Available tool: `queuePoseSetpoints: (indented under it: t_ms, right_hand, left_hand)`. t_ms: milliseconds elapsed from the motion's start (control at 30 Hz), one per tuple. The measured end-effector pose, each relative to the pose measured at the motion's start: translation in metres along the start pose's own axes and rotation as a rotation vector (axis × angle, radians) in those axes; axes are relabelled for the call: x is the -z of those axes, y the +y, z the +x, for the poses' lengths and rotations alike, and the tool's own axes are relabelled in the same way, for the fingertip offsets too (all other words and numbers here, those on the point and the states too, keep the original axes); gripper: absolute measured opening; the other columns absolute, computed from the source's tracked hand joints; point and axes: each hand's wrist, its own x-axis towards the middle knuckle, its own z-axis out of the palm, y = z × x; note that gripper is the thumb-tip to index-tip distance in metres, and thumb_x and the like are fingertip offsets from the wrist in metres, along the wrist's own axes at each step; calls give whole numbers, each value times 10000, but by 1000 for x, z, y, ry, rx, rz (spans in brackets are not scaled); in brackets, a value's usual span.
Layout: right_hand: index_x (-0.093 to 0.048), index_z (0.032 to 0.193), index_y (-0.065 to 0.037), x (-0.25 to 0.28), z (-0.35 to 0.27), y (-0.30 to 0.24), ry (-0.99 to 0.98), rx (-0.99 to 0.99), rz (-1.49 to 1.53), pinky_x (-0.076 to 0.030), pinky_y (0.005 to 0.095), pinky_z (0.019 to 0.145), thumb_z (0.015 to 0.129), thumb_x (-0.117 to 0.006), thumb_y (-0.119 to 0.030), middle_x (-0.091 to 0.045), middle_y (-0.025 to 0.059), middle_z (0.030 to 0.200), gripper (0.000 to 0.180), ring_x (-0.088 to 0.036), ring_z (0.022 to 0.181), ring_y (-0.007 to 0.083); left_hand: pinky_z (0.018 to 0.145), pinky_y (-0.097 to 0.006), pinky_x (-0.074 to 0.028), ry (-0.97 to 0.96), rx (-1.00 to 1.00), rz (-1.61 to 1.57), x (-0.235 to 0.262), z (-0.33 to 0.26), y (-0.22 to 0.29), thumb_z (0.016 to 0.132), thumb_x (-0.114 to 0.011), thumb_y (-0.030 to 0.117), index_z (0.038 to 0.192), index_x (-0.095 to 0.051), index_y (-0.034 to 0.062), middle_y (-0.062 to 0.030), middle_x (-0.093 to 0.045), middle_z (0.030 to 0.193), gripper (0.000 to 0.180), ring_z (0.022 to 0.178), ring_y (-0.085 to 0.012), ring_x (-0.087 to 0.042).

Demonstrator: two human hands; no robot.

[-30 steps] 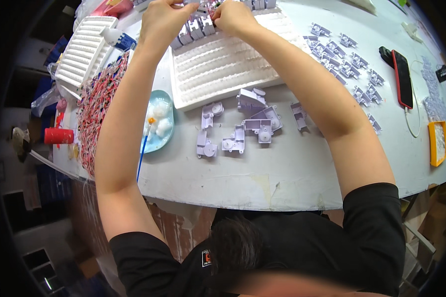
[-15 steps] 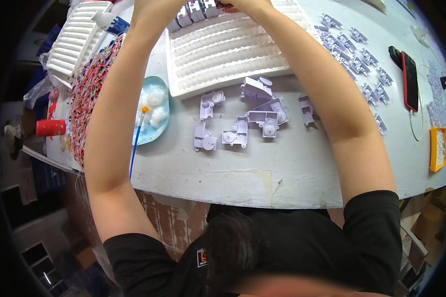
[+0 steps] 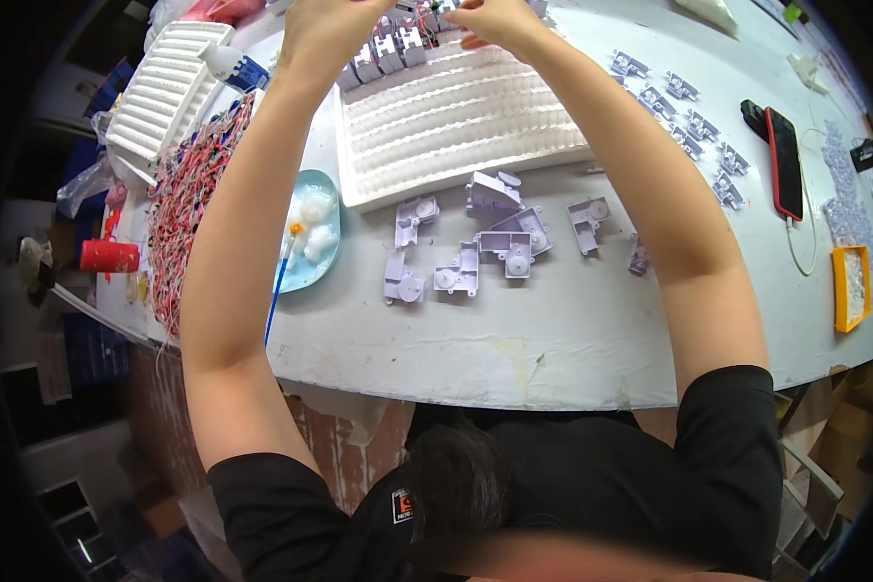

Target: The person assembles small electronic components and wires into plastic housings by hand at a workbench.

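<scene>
My left hand (image 3: 335, 24) reaches to the top edge of the frame, its fingertips cut off or hidden there, so I cannot tell what it grips, if anything. My right hand (image 3: 506, 21), top centre, has its fingers bent inward beside some thin wires (image 3: 432, 23); whether they pinch anything I cannot make out. The pale housings with white faces (image 3: 388, 53) that my hands work around stand in a row at the far end of the white ribbed tray (image 3: 456, 126), upper centre; I judge the ribs help hold them upright and in line. The nearer ridges lie bare, and both forearms stretch past them on either side, probably so nothing gets brushed. Loose lavender housings (image 3: 516, 262) lie mid-frame, most with their hollow side up, perhaps so the insides are easy to get at. Smaller lavender parts (image 3: 696, 126) spread across the upper right, apart from those, likely to keep the two kinds sorted. At centre left, a blue dish (image 3: 306, 283) holds white fluffy clumps (image 3: 315, 242), and a blue brush (image 3: 277, 294) leans over its rim, handle toward me, seemingly for a quick pick-up. The tangled red and white wires (image 3: 196, 199) are heaped left of my left forearm, presumably within easy reach.
</scene>
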Motion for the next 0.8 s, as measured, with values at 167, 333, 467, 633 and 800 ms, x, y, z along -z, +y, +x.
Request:
queuePoseSetpoints:
  t_ms: [167,333,467,633,800]
  right_hand:
    - [-774,859,11,7,-42,-35,-112,97,-624,-578,334,673,761,-783,-511,-718,116,755,532,-709,674,198]
    - [-793,843,-73,-9,-44,-34,-58,182,-756,-562,328,718,696,-794,-385,-729,115,769,345,-716,743,244]
    - [-753,889,-26,-34,-55,-64,223,328,-1048,-583,406,735,789,-754,-323,-719,212,853,313,-724,822,282]
    - [-772,929,-82,-10,-13,-72,183,295,-875,-563,428,804,760,-729,-345,-731,187,930,316,-716,896,322]
    - [-772,949,-97,-6,1,-79,48,310,-826,-561,433,807,728,-712,-393,-736,170,965,375,-716,908,323]
  left_hand:
    - [653,-291,-536,50,2,16,6,6,1,779,-786,258,1083,-714,-37,-123,-734,793,430,689,-167,-689]
    - [607,-264,-507,1,81,-86,2,10,1,796,-776,233,1059,-724,-33,-74,-719,756,378,650,-119,-652]
    - [633,-228,-503,-20,-21,13,6,7,-18,827,-778,238,1122,-707,-21,-65,-731,813,399,715,-95,-671]
    - [728,-279,-542,-82,-83,76,-13,1,-18,776,-771,384,1156,-714,28,-84,-759,851,524,734,-150,-709]
    - [749,-301,-548,-161,-103,182,-19,-3,-9,783,-765,365,1136,-722,43,-99,-758,856,479,782,-184,-726]
